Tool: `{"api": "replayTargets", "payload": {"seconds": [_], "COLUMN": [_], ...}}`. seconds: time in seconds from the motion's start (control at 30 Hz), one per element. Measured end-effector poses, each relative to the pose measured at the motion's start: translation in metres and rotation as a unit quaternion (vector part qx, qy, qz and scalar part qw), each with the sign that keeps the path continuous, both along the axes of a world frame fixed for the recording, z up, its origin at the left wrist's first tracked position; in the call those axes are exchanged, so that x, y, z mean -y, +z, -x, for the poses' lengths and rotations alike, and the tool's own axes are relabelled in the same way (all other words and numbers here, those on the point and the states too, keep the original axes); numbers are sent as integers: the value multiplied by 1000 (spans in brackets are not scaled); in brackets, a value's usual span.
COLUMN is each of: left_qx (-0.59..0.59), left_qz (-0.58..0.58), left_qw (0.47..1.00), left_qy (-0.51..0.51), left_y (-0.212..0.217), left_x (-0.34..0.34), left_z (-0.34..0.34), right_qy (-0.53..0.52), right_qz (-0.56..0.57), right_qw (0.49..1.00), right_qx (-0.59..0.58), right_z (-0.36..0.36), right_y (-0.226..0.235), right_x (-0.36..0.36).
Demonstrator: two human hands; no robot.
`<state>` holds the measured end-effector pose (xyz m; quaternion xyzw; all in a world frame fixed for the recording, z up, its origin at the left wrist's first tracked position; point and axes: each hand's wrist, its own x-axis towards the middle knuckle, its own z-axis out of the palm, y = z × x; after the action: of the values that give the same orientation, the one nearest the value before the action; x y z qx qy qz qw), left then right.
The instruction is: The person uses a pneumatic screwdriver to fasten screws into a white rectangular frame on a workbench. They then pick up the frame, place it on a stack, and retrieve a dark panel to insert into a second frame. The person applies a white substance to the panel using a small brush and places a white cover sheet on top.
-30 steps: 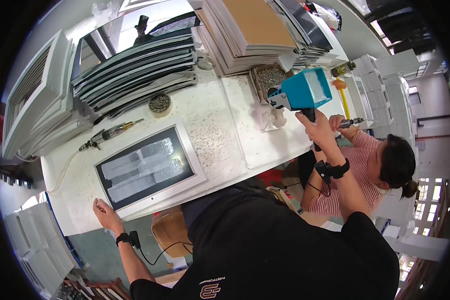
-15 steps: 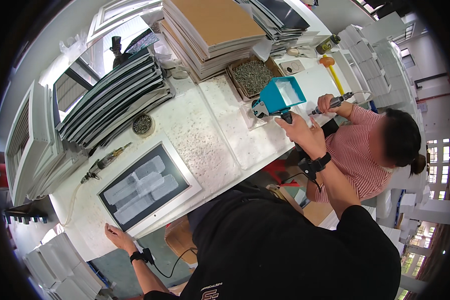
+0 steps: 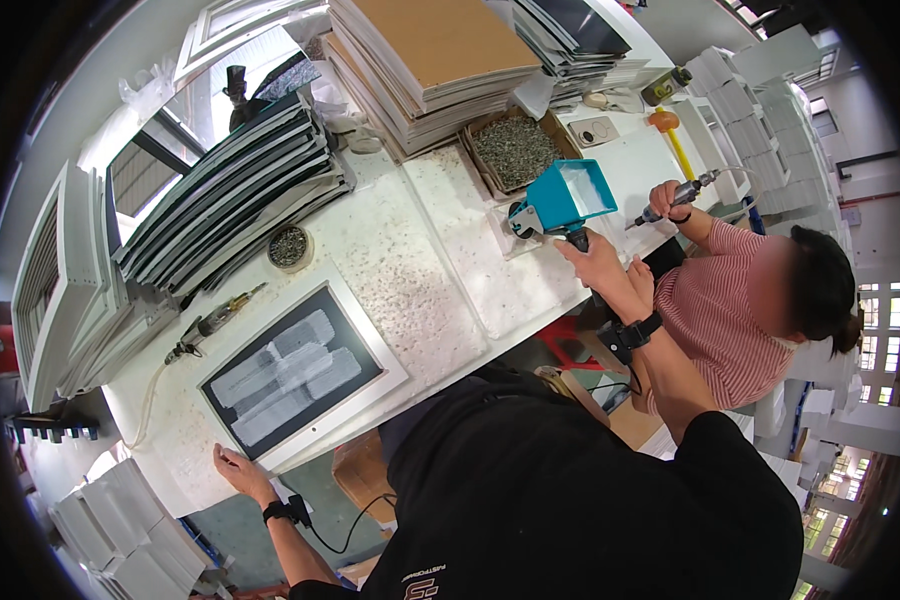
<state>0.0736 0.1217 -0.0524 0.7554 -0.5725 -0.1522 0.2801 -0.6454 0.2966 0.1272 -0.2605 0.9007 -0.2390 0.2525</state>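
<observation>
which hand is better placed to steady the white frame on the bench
Left. The left hand lies flat on the bench beside the white frame, while the right hand is far off, gripping the teal scoop.

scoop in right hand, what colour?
Teal outside, white inside; the scoop shows best in the head view, held by the right hand.

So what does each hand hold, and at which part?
The right hand holds the teal scoop-like tool by its dark handle. The left hand holds nothing; it rests flat on the white table.
</observation>
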Motion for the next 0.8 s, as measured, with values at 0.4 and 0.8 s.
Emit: {"api": "replayTargets", "payload": {"seconds": [0.4,0.8], "left_qx": [11,-93], "left_qz": [3,39], "left_qw": [1000,988], "left_qy": [-15,-116], "left_y": [-6,144], "left_x": [2,7], "left_z": [-10,153], "right_qy": [77,107], "right_qz": [37,-64], "right_qw": [990,983], "right_qx": [-112,-131], "right_z": [3,16], "right_y": [-46,72], "right_x": [-6,-15]}}
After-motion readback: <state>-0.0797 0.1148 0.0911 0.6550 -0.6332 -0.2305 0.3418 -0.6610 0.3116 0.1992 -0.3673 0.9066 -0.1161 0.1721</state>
